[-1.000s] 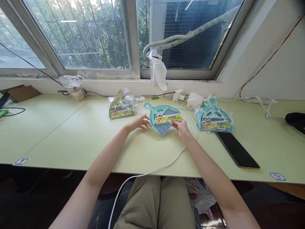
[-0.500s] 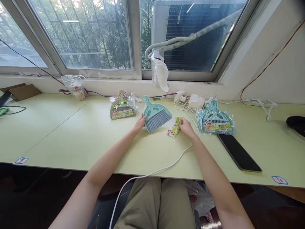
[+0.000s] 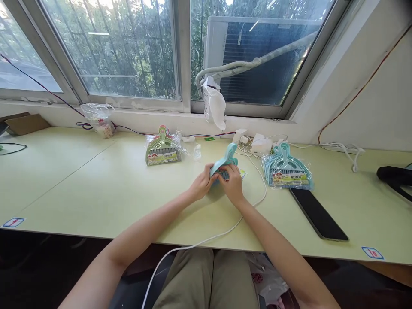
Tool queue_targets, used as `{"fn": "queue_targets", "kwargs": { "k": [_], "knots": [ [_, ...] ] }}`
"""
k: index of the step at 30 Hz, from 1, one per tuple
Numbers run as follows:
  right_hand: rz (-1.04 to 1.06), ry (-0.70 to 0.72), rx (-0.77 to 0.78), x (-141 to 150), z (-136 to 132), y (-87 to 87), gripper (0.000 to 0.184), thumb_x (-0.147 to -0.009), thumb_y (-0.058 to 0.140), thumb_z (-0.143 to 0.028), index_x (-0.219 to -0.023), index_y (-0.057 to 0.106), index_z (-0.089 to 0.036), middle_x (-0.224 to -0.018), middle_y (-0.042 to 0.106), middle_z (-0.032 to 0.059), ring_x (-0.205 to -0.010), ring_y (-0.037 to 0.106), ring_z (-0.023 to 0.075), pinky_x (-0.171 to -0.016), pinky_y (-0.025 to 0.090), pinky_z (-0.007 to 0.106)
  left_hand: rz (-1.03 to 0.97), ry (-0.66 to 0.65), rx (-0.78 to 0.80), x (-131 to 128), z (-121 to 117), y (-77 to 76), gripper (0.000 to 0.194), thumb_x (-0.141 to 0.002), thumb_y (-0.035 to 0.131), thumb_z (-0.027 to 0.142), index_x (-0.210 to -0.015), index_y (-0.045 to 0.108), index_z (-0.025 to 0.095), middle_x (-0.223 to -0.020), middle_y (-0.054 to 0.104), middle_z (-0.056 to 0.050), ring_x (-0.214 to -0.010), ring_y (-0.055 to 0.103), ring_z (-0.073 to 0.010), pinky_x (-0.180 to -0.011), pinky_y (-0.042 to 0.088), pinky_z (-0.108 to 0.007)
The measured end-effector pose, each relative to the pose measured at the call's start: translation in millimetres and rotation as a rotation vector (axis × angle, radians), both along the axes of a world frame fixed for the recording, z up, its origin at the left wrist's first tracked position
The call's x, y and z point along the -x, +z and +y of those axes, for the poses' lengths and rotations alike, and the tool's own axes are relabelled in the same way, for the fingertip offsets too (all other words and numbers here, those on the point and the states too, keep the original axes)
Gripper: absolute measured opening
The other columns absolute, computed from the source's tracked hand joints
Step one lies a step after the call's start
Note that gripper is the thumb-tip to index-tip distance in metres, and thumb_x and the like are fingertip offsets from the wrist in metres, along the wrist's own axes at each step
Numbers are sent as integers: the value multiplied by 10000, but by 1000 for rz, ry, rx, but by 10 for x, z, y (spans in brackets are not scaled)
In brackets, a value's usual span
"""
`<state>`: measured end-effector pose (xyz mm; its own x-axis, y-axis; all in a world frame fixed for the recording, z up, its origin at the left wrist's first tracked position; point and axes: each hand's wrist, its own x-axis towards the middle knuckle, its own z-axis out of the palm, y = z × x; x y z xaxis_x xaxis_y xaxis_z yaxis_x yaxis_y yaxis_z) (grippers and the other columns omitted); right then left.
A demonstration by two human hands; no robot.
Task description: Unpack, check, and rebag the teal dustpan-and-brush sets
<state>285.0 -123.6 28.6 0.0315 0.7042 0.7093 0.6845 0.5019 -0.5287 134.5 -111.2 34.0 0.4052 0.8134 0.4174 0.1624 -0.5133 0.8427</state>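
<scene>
Tilted up above the table is a mint-green mini dustpan-and-brush set point(image 3: 228, 157), its grey bristles showing between my hands. My left hand point(image 3: 202, 183) is closed on the set's left edge. The fingers of my right hand point(image 3: 232, 183) press on its near side by the bristles. Behind the right hand a bit of the yellow-green printed label point(image 3: 243, 173) peeks out; whether it is held or lying down I cannot tell. To the right sits a plastic-wrapped stack of mint dustpan sets point(image 3: 286, 168), and to the left a wrapped green one point(image 3: 162, 148).
A black phone point(image 3: 318, 214) lies at the right, touching the wrapped stack. A white cable point(image 3: 206, 240) crosses the table's front edge. Chargers point(image 3: 259, 146) and wires run along the wall. A clear bag point(image 3: 101, 122) and a cardboard box point(image 3: 27, 124) stand at the back left.
The dustpan set has been turned and tilted upward, moving right. My right hand has come over from the label onto the set, and the label is now mostly hidden.
</scene>
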Motion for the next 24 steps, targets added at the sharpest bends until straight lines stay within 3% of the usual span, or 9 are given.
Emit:
{"fn": "queue_targets", "kwargs": {
  "k": [5,8,12,16,20,22,24],
  "knots": [
    [216,-104,57,-78,50,-1,212,-837,586,-408,-942,575,-225,-933,587,54,-904,539,221,-854,442,385,129,97,-42,8,-46,-4,409,-942,371,497,-1257,393,236,-1120,598,-92,-932,594,-241,-862,423,-360],
    [241,-107,100,-146,78,1,200,-823,590,-388,-929,580,-219,-956,576,49,-864,554,203,-829,455,370,162,44,-55,13,-57,-11,453,-907,465,496,-1277,395,244,-1151,594,-100,-983,603,-264,-889,424,-374],
    [325,-49,123,-148,49,48,116,-796,598,-322,-843,583,-217,-920,556,27,-727,566,153,-698,476,309,141,-69,-141,35,-80,-24,570,-837,593,495,-1310,400,241,-1340,508,-131,-1197,526,-295,-980,392,-369],
    [497,119,142,-175,6,174,175,-710,689,-324,-733,559,-209,-834,517,-11,-651,530,107,-591,462,243,121,-46,-173,57,-41,-76,566,-896,475,538,-1349,379,212,-1266,562,-131,-1074,581,-267,-931,415,-366],
    [572,379,262,-244,-62,317,241,-653,752,-370,-723,594,-202,-783,538,-27,-599,493,82,-546,437,224,-61,169,-190,139,150,-69,499,-949,307,563,-1293,427,222,-1085,631,-77,-843,589,-186,-785,450,-313],
    [606,390,286,-300,-88,372,250,-682,731,-420,-764,633,-205,-755,577,-20,-560,483,80,-504,411,222,-112,327,-142,230,313,-34,437,-970,272,521,-1218,476,225,-951,639,-46,-775,564,-163,-737,442,-286],
    [638,306,279,-400,-88,410,284,-718,691,-479,-761,655,-200,-687,598,-13,-509,471,83,-459,377,223,-129,450,-71,341,501,-11,356,-975,311,460,-1137,513,216,-896,622,-34,-801,552,-165,-754,430,-277]
  ]
}}
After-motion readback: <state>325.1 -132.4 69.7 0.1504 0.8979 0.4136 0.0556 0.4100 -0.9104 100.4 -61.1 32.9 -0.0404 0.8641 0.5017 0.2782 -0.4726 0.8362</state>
